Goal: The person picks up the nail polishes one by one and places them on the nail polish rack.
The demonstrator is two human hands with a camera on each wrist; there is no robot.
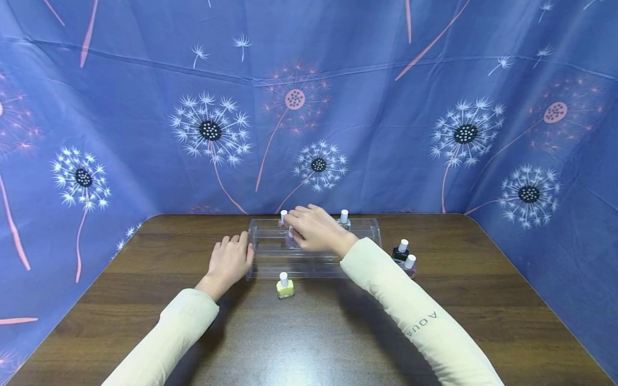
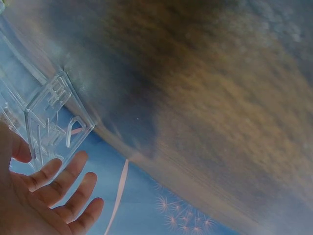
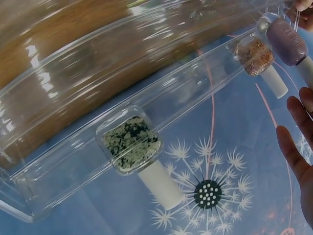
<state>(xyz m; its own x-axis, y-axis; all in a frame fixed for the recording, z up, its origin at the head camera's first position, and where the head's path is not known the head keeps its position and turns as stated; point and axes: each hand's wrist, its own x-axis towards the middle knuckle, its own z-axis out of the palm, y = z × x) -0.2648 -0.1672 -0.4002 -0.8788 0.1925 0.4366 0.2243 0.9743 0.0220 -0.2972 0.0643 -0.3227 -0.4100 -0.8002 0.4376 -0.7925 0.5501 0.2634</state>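
Observation:
A clear tiered acrylic rack (image 1: pixel 309 268) stands toward the back of the table. My right hand (image 1: pixel 316 228) is over its upper tiers, pinching a mauve nail polish bottle (image 3: pixel 286 41) near its white cap; part of the grip lies outside the right wrist view. On the top tier sit a copper-glitter nail polish bottle (image 3: pixel 254 56) and, farther right, a green-black glitter nail polish bottle (image 3: pixel 129 144). At the rack's left end my left hand (image 1: pixel 230 260) rests with its fingers loosely extended, the thumb against the clear end panel (image 2: pixel 58 117).
A yellow nail polish bottle (image 1: pixel 285 288) stands on the table in front of the rack. To the rack's right are a black nail polish bottle (image 1: pixel 400 254) and another white-capped bottle (image 1: pixel 410 262). A blue dandelion-print cloth (image 1: pixel 376 134) hangs behind the wooden table (image 1: pixel 280 343).

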